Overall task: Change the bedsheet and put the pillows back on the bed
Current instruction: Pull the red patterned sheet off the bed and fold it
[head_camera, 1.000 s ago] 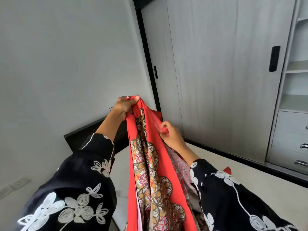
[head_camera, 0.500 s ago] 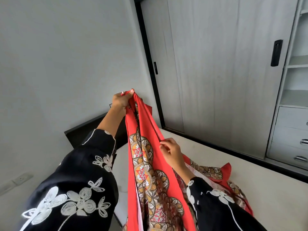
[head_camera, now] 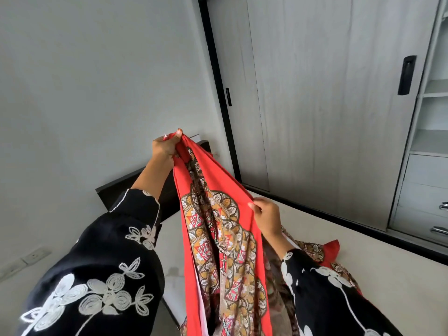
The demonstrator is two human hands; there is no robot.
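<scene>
Grey wardrobe doors (head_camera: 315, 105) and a bare mattress (head_camera: 378, 275) fill my view behind the arms. My left hand (head_camera: 166, 147) pinches a raised corner of the red patterned bedsheet (head_camera: 218, 226), my right hand (head_camera: 266, 215) grips its edge lower down, and the rest trails onto the mattress.

Bright, even daylight — soft shadows, sharp focus, wide-angle bending at the edges.

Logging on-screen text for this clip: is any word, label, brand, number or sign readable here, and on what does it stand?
None. The red patterned bedsheet carries only ornament, no lettering. The white wall socket and the black wardrobe door handle show no readable marks.
</scene>
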